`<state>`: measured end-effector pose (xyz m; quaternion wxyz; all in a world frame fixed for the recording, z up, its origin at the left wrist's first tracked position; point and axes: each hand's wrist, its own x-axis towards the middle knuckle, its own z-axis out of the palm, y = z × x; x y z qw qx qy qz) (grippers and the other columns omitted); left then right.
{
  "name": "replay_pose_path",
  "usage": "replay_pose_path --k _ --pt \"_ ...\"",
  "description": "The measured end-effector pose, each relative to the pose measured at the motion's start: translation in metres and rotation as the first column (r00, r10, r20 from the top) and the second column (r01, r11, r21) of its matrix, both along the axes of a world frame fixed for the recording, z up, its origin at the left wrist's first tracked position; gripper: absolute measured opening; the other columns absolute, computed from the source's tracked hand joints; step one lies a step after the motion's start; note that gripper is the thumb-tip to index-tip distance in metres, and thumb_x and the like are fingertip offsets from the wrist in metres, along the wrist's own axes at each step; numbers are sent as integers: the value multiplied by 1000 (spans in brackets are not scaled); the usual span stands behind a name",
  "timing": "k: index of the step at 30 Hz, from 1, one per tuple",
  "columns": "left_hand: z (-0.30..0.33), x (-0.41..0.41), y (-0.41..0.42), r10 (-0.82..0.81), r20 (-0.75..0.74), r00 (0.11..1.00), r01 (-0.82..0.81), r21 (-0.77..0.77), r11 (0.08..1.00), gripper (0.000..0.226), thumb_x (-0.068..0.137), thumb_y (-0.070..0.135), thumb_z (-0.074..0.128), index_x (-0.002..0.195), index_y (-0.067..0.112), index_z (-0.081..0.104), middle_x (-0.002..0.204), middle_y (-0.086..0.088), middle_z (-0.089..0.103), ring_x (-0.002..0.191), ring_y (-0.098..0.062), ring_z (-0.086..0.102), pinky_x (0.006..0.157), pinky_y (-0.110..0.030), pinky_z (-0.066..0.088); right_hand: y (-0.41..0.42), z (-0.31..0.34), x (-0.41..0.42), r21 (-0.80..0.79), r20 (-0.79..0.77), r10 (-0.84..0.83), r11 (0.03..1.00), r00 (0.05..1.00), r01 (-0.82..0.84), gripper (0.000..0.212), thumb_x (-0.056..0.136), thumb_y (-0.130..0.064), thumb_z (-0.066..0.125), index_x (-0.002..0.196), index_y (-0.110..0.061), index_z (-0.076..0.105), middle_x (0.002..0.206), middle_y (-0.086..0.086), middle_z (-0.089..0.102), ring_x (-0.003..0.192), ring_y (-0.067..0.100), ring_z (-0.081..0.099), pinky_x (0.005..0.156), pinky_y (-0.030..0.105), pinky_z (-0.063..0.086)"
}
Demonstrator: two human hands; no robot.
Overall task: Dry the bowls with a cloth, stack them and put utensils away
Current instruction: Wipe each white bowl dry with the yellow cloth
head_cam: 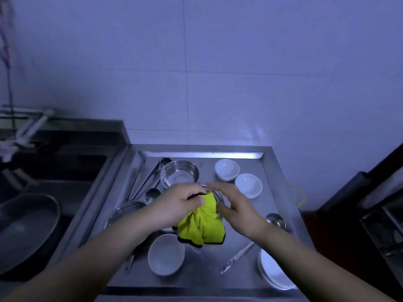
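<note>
Head view of a stainless-steel bench [268, 171] with a raised rim, set against a tiled wall. Above the middle of the bench, the left hand [178, 203] grips a bunched yellow-green cloth [202, 225] with a dark edge, its fingers curled over the upper part of the cloth; the rest of the cloth hangs below the hand. The right hand [233, 205] holds a small steel bowl [214, 194], of which only part of the rim shows between the two hands; its fingers are curved around the far side of the bowl. The cloth is pressed against this bowl.

On the bench behind the hands stands a larger steel bowl [180, 174]. To its right are two white bowls, one near the back rim [226, 170] and one just beside it, nearer the right edge [248, 185]. A white bowl [166, 253] stands at the front, below the cloth, and a stack of white bowls [272, 271] sits at the front right corner. A steel dish [124, 211] lies at the left, partly hidden by the left forearm.

Utensils: long-handled steel spoons [150, 177] lie along the left side of the bench; a ladle [275, 220] lies beside the right wrist; a slender utensil [237, 257] lies diagonally at the front right. Left of the bench is a sink [65, 168], with a large dark pan [26, 232] in front.
</note>
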<state>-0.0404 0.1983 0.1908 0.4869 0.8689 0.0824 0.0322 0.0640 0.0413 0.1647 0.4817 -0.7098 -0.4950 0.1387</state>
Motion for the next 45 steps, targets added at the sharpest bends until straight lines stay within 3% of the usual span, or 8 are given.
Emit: replay_pose_path --k 4,8,12,16,24,29,39,45 --pt "-12 -13 35 -12 -34 999 16 118 993 12 80 31 49 81 36 59 76 14 59 75 5 54 69 -18 41 25 -32 -4 -115 -159 -80 991 984 63 16 79 -3 68 79 -18 66 77 -29 62 74 -8 56 69 11 37" --pt "-40 -24 65 47 -91 995 -35 134 990 29 77 36 47 92 21 67 81 13 62 80 1 56 74 -26 43 32 -36 -18 -109 -288 -190 980 939 165 13 78 -21 65 75 -18 53 74 -9 58 71 1 52 66 19 41" --pt "-87 -35 78 82 -151 985 -58 159 986 44 77 39 51 117 26 60 110 14 61 102 -6 56 88 -31 45 33 -43 -34 -214 -162 -288 944 944 252 19 85 -29 59 75 -28 42 61 -9 42 58 6 37 54 25 35" --pt "-149 -43 87 78 -378 923 91 408 909 40 89 22 52 129 15 49 126 0 53 112 -18 53 86 -29 41 27 -53 -53 -255 -220 -442 886 870 386 22 95 -11 54 78 -16 41 55 -12 44 53 3 36 52 18 34" --pt "-202 -49 85 85 -622 778 408 603 685 30 94 5 45 124 9 44 122 -8 59 109 -25 61 86 -33 47 23 -81 -85 -381 -139 -698 693 703 612 16 94 -9 56 85 -3 45 66 -3 41 58 1 39 59 14 37" --pt "-210 -56 83 112 -629 769 370 582 725 29 98 8 39 126 8 44 119 -7 62 106 -23 62 86 -33 47 29 -106 -104 -466 -62 -755 600 653 650 18 93 -16 59 84 -13 43 65 -4 43 61 12 42 57 24 31" --pt "-150 -65 104 141 -393 909 66 470 880 36 89 4 43 123 13 49 124 -10 46 103 -33 58 73 -34 40 70 -97 -120 -571 94 -642 591 761 569 37 92 -31 60 119 -8 50 117 12 59 112 28 53 82 30 33" --pt "-72 -63 131 177 124 976 -203 249 947 41 76 -3 53 112 16 62 98 0 48 87 -28 56 72 -33 44 103 -52 -107 -377 214 -594 682 775 627 20 95 -20 56 95 0 59 89 11 56 87 31 55 64 29 23"
